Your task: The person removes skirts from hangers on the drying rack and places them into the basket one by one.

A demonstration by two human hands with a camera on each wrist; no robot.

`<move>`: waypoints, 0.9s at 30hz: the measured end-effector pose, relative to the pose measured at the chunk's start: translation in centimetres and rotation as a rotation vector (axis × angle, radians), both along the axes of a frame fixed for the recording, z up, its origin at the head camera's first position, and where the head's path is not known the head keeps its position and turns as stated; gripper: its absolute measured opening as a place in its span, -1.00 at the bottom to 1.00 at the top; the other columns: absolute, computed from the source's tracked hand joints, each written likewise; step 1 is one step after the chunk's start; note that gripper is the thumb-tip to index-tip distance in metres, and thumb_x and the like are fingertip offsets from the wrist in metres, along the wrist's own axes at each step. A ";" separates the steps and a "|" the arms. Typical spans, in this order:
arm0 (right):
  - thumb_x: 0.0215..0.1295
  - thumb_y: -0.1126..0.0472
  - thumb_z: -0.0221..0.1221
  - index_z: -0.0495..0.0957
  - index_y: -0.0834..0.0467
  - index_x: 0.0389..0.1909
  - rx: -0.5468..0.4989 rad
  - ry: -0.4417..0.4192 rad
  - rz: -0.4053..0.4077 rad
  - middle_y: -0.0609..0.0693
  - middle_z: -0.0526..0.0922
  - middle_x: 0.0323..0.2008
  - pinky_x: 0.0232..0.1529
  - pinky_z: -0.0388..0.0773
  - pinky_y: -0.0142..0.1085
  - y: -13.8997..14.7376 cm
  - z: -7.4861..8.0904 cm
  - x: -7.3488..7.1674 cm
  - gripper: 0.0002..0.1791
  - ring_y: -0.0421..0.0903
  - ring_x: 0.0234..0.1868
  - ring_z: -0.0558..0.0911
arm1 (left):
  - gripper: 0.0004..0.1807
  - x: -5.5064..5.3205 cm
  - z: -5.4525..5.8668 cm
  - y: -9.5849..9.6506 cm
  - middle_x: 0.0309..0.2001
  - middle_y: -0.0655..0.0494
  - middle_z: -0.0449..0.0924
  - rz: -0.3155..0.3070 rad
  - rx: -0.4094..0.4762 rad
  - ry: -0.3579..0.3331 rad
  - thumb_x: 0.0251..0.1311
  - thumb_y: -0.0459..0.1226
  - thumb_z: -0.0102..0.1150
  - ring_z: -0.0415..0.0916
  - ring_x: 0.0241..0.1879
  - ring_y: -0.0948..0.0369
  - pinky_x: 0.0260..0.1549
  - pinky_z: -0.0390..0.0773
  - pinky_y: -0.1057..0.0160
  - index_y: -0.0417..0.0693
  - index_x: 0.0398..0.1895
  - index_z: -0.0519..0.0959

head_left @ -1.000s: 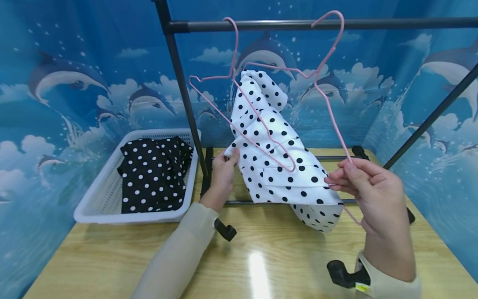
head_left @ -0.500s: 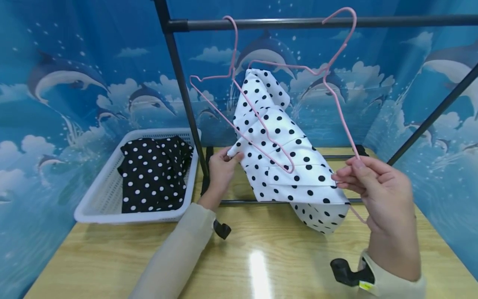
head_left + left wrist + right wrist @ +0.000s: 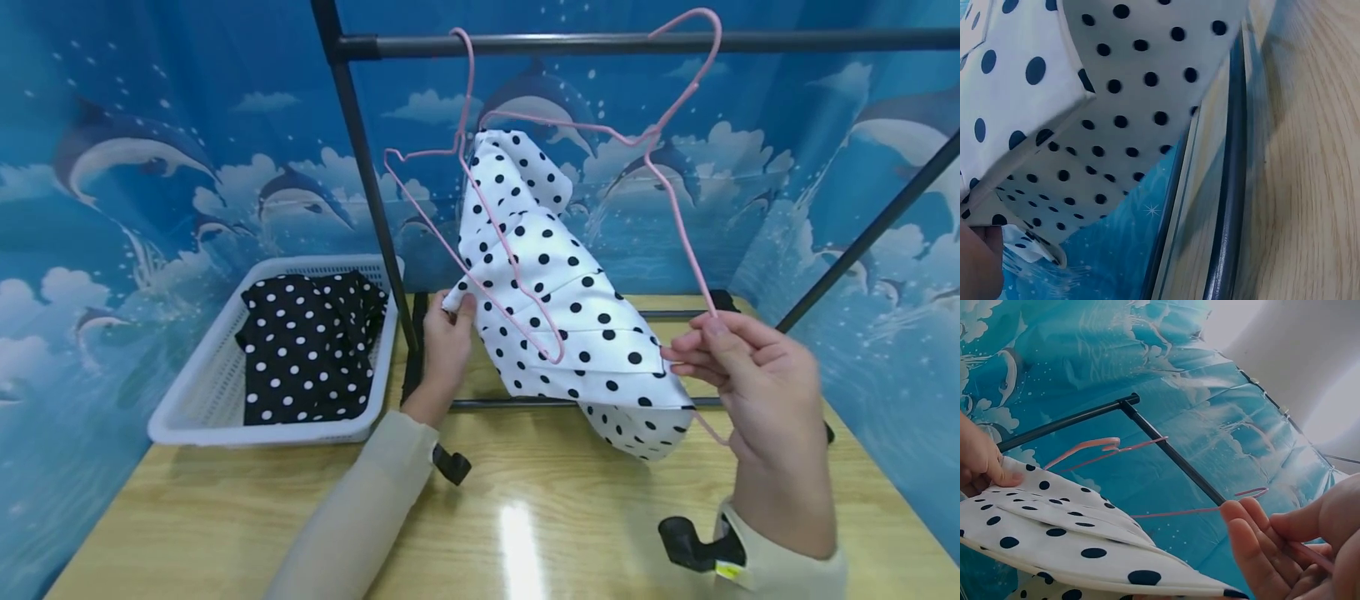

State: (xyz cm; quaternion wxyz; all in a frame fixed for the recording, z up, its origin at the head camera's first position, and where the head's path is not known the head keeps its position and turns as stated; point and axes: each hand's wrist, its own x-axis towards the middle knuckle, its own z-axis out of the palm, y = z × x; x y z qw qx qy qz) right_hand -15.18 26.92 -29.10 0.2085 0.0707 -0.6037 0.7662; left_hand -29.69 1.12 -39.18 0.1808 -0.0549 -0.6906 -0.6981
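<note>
My right hand [image 3: 761,379] pinches the lower side of a pink wire hanger [image 3: 678,212] between thumb and index finger. A white garment [image 3: 577,287] with black dots sits around part of that hanger. Its edge is pinched by my left hand [image 3: 444,346] and pulled out to the left. In the right wrist view, the other fingers [image 3: 1254,544] of my right hand are loosely bent. The left wrist view looks at the underside of the cloth [image 3: 1135,81], with a bit of my left hand [image 3: 977,265] at its edge.
A second pink hanger [image 3: 431,225] hangs bare from the black rail [image 3: 570,45], in front of the garment. To the left, a white basket [image 3: 198,437] holds black cloth [image 3: 307,350] with white dots. The rack's lower bars [image 3: 495,403] stand over the wooden table [image 3: 592,517].
The held hanger's hook has shifted slightly right and up. The garment and both hands moved right, then came back a little left. The bare hanger has turned slightly, its lower corner moving left.
</note>
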 end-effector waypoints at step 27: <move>0.35 0.26 0.16 0.62 0.31 -0.22 -0.080 -0.070 0.009 0.09 0.72 -0.43 -0.32 0.65 -0.30 0.5 -0.4 -1.0 -0.82 -0.09 -0.40 0.75 | -0.71 1.2 -0.2 -0.8 -0.34 -0.12 0.69 -0.085 -0.210 0.010 0.18 -0.22 0.35 0.41 -0.53 0.19 -0.57 0.32 0.34 -0.28 -0.14 0.68</move>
